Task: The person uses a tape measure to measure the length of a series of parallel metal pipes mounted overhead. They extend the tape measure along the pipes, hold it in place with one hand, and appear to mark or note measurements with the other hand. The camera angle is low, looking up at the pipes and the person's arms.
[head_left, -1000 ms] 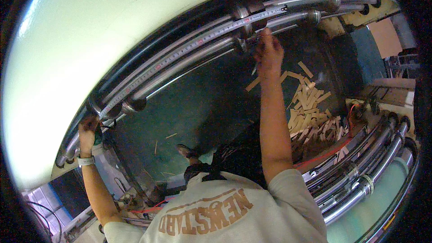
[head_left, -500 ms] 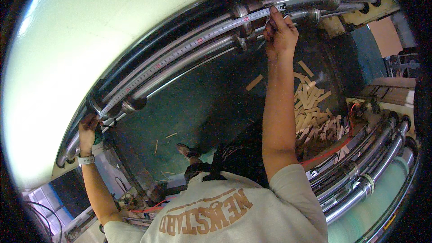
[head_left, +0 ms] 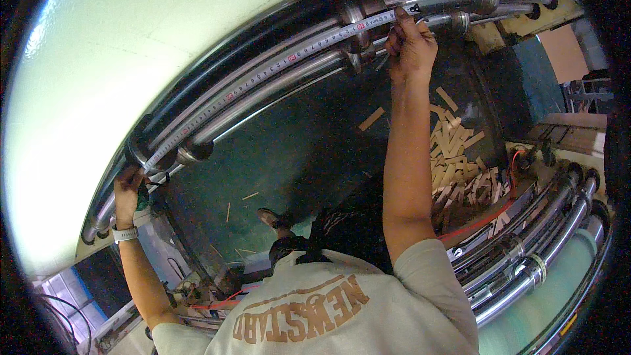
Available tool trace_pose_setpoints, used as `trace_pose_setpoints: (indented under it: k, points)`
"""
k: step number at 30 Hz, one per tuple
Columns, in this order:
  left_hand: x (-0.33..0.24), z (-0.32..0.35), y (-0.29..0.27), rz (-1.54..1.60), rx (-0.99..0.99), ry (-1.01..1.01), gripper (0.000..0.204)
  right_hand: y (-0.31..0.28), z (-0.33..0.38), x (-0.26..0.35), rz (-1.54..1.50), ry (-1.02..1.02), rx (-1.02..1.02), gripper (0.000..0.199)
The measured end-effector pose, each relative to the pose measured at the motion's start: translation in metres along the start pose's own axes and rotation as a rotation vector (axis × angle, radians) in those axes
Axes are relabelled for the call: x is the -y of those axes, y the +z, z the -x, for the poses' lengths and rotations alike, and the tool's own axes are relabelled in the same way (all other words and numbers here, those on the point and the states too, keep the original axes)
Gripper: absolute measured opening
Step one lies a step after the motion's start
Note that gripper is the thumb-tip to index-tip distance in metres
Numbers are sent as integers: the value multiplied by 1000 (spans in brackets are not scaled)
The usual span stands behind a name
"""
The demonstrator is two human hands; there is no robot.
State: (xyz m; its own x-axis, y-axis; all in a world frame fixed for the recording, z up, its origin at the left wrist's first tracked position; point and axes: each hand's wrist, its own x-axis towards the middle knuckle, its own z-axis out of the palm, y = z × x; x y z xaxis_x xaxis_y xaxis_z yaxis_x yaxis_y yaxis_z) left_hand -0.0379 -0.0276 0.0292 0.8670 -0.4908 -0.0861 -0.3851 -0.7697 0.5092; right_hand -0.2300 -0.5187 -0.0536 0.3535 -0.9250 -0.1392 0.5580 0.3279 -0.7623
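A tape measure (head_left: 260,73), its pale blade marked in black and red, is stretched along a pair of shiny metal shafts (head_left: 263,95). My right hand (head_left: 414,46) pinches the blade near its hooked end, at the far right over a collar. At the other end my left hand (head_left: 127,190), with a white watch on the wrist, is closed round the tape beside a dark collar (head_left: 138,146). Something dark green shows below that palm, partly hidden by the fingers. The blade looks taut and runs nearly parallel to the shafts.
A large pale curved machine panel (head_left: 131,46) rises beyond the shafts. Cut cardboard strips (head_left: 453,144) lie heaped on the dark green floor (head_left: 263,151). Behind on the right are more metal rollers (head_left: 506,289) and a red hose (head_left: 483,222).
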Motion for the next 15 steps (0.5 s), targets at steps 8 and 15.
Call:
trace_pose_setpoints:
  k: [8, 15]
  points:
    - [-1, -3, -3, 72, 24, -71, 15, -7, -3, -4, 51, -28, 1, 17]
    - [2, 33, 6, 125, 16, 53, 12, -73, -5, 45, 1410, -137, 170, 37]
